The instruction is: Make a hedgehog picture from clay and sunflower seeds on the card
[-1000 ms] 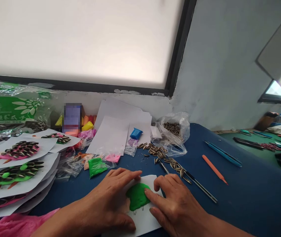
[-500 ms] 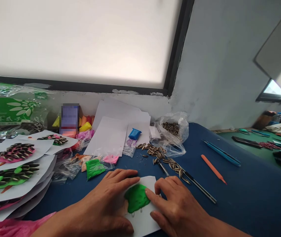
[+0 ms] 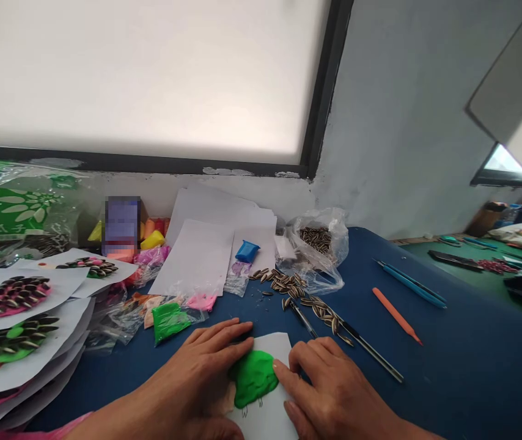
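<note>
A flattened patch of green modelling clay (image 3: 255, 380) lies on a small white sheet of paper (image 3: 268, 420), with short pencilled feet drawn below it. A bit of peach clay (image 3: 231, 398) adjoins its left edge, partly covered by my left hand (image 3: 203, 376). That hand rests on the paper's left side, fingers stretched out along the clay's upper left edge and holding nothing. From the right, the tip of my right hand's (image 3: 332, 385) index finger touches the clay's right edge. Its thumb is apart on the paper, and the other fingers are curled.
Sunflower seeds (image 3: 283, 282) are scattered beyond the paper, near a plastic bag of seeds (image 3: 316, 239). Pens (image 3: 371, 349) and an orange clay tool (image 3: 396, 315) lie to the right. Finished seed-and-clay pictures (image 3: 18, 342) are stacked left. Behind is a green clay packet (image 3: 169, 321).
My right index finger stays at the clay's right edge with only a slight shift. The camera view has turned slightly, moving the surroundings a little leftward.
</note>
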Tool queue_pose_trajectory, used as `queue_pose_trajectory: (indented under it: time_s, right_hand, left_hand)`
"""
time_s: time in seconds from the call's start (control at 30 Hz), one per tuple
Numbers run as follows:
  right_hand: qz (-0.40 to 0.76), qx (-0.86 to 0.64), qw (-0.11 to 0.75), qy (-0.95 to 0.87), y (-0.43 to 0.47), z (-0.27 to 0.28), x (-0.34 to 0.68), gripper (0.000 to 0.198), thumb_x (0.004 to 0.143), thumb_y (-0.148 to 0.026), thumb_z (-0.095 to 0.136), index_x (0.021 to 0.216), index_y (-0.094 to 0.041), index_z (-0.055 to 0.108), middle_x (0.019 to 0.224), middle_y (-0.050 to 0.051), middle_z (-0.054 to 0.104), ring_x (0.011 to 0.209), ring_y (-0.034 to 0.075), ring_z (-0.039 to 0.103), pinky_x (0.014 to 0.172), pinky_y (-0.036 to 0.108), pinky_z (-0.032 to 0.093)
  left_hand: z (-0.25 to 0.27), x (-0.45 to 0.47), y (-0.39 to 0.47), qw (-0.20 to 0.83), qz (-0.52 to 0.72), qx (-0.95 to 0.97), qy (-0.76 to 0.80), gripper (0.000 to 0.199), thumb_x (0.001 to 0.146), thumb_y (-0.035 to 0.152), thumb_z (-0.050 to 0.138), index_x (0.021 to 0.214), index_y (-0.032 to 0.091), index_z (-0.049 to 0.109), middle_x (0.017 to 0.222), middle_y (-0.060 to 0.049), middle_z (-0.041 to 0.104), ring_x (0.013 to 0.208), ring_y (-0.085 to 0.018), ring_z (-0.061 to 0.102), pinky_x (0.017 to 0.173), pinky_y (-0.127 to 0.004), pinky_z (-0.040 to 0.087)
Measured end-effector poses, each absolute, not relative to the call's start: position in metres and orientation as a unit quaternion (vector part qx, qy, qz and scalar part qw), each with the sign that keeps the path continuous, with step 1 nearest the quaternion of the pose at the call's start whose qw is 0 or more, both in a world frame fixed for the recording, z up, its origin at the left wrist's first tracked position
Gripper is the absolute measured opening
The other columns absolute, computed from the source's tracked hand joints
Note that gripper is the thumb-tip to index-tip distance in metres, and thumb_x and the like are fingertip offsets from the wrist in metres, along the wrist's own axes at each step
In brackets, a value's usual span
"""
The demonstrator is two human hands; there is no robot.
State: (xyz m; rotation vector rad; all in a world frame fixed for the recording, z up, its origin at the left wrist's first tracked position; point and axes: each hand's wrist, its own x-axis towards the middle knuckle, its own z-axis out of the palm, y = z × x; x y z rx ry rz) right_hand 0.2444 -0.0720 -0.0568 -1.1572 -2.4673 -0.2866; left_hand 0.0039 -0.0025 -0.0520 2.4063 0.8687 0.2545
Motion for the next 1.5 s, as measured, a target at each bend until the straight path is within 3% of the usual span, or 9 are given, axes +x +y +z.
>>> queue_pose_trajectory:
  time_s: [0.17, 0.47, 0.67, 0.9, 1.13, 1.3, 1.5]
  right_hand:
    - [-0.128, -0.415, 0.209, -0.876, -0.072, -0.053, 0.244, 0.023, 0.087, -0.015, 0.046, 0.101, -0.015, 0.064, 0.078, 0.005, 0.054, 0.068, 0.018, 0.044, 0.063, 0.031, 0.031]
    - [-0.152, -0.402, 0.266, -0.863, -0.069, -0.063, 0.243, 0.019, 0.085, -0.016, 0.044, 0.08, -0.018, 0.062, 0.069, 0.003, 0.049, 0.064, 0.017, 0.04, 0.06, 0.031, 0.027]
    - [-0.086, -0.422, 0.225, -0.874, -0.071, -0.05, 0.247, 0.021, 0.089, -0.015, 0.044, 0.09, -0.016, 0.065, 0.076, 0.004, 0.056, 0.066, 0.017, 0.044, 0.063, 0.031, 0.029]
    - [-0.135, -0.411, 0.256, -0.864, -0.07, -0.059, 0.245, 0.022, 0.085, -0.013, 0.045, 0.087, -0.017, 0.066, 0.071, 0.003, 0.055, 0.064, 0.017, 0.043, 0.061, 0.03, 0.027]
    - [-0.118, -0.415, 0.223, -0.874, -0.07, -0.059, 0.247, 0.023, 0.086, -0.016, 0.047, 0.101, -0.014, 0.064, 0.078, 0.005, 0.057, 0.068, 0.018, 0.045, 0.064, 0.03, 0.029]
    - [-0.124, -0.402, 0.238, -0.876, -0.067, -0.061, 0.245, 0.022, 0.089, -0.02, 0.044, 0.094, -0.015, 0.065, 0.076, 0.005, 0.054, 0.068, 0.019, 0.044, 0.063, 0.03, 0.03]
    - [-0.127, -0.391, 0.235, -0.881, -0.063, -0.055, 0.246, 0.029, 0.094, -0.025, 0.043, 0.115, -0.016, 0.062, 0.082, 0.007, 0.055, 0.068, 0.019, 0.043, 0.064, 0.031, 0.031]
  left_hand:
    - [-0.053, 0.0, -0.003, 0.278, 0.124, 0.903, 0.304, 0.084, 0.068, 0.047, 0.081, 0.142, 0.036, 0.045, 0.154, -0.004, 0.039, 0.14, -0.038, 0.033, 0.113, -0.057, 0.03]
    - [-0.056, 0.0, -0.002, 0.27, 0.129, 0.906, 0.3, 0.084, 0.068, 0.051, 0.08, 0.143, 0.038, 0.044, 0.154, -0.003, 0.039, 0.14, -0.038, 0.033, 0.112, -0.056, 0.032]
    - [-0.056, 0.0, -0.001, 0.264, 0.122, 0.908, 0.302, 0.082, 0.07, 0.055, 0.077, 0.143, 0.035, 0.045, 0.153, -0.005, 0.04, 0.14, -0.038, 0.033, 0.112, -0.055, 0.032]
    - [-0.068, -0.002, 0.003, 0.249, 0.117, 0.916, 0.291, 0.087, 0.071, 0.066, 0.071, 0.144, 0.032, 0.042, 0.155, -0.006, 0.037, 0.141, -0.038, 0.031, 0.112, -0.055, 0.032]
    - [-0.071, -0.002, 0.005, 0.249, 0.117, 0.915, 0.296, 0.087, 0.07, 0.066, 0.071, 0.145, 0.032, 0.042, 0.155, -0.006, 0.037, 0.141, -0.038, 0.032, 0.112, -0.055, 0.033]
    - [-0.062, -0.001, 0.0, 0.249, 0.114, 0.911, 0.308, 0.086, 0.069, 0.059, 0.075, 0.144, 0.034, 0.042, 0.156, -0.004, 0.035, 0.14, -0.036, 0.034, 0.113, -0.05, 0.033]
    - [-0.067, 0.001, 0.003, 0.244, 0.103, 0.913, 0.311, 0.086, 0.069, 0.063, 0.073, 0.144, 0.031, 0.044, 0.157, -0.007, 0.031, 0.141, -0.039, 0.031, 0.111, -0.055, 0.033]
